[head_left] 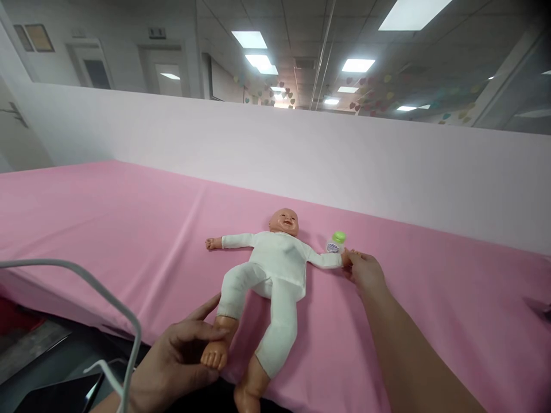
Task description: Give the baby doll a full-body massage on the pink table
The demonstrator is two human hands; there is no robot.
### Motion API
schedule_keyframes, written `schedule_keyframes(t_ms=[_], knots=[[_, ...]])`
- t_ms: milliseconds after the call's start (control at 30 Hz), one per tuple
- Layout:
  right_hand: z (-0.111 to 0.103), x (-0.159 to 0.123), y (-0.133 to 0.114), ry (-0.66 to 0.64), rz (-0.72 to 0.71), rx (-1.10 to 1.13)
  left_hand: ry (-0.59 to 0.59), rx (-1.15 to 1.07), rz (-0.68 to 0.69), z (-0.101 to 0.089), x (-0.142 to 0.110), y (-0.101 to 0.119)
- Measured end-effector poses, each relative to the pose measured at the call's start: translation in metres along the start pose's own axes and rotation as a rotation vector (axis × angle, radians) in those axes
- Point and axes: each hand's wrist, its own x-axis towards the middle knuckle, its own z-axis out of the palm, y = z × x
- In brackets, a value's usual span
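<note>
- Head view: a doll [275, 261] lay face up on a pink sheet [129, 218], head to the far side, legs toward the near edge.
- Doll wore a white suit; arms spread out left and right, bare feet at the near end.
- Left hand [181, 355] was at the near edge, fingers curled around the doll's left-side foot [215, 354]. Thumb lay over the ankle, fingers under the sole; grip closed on the foot.
- Doll's other leg [275, 338] ran over the near edge of the sheet, foot hanging just right of the left hand, not touched.
- Right hand [365, 269] was stretched out to the doll's right-side arm, fingertips pinched on the doll's hand at the sleeve end. Grip looked closed on it, though the contact was small in the frame.
- A small bottle [336, 242] with a green cap stood on the sheet just beyond the right hand's fingertips, beside the doll's arm. Could not tell whether it touched the fingers.
- Doll's left-side arm lay flat on the sheet, free.
- A pale wall [301, 155] rose along the far edge of the sheet.
- A white wire hanger [107, 304] crossed the near left corner, in front of the left wrist.
- A dark flat phone-like object [55, 396] lay at the near left, below the sheet edge.
</note>
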Motion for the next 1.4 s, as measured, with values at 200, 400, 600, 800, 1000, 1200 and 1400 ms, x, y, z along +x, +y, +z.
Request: schedule_keyframes(t_ms=[200, 400, 600, 800, 1000, 1200, 1400], knots=[[-0.017, 0.009, 0.002, -0.079, 0.212, -0.14, 0.061, 0.014, -0.081, -0.004, -0.012, -0.01], [-0.021, 0.007, -0.001, -0.09, 0.274, -0.147, -0.011, -0.028, -0.072, 0.004, -0.009, -0.004], [-0.007, -0.02, -0.024, 0.243, -0.032, 0.044, 0.034, 0.056, -0.049, 0.01, -0.006, 0.002], [0.031, -0.068, -0.06, 0.287, -0.456, 0.049, -0.003, 0.143, -0.009, 0.021, 0.008, 0.029], [0.066, -0.095, -0.064, 0.031, -0.939, -0.262, -0.093, 0.118, 0.112, 0.039, 0.042, 0.04], [0.092, -0.108, -0.056, -0.269, -1.224, -0.462, -0.104, -0.009, 0.146, 0.053, 0.067, 0.033], [0.094, -0.111, -0.058, -0.315, -1.206, -0.497, -0.127, -0.004, 0.129, 0.051, 0.07, 0.035]])
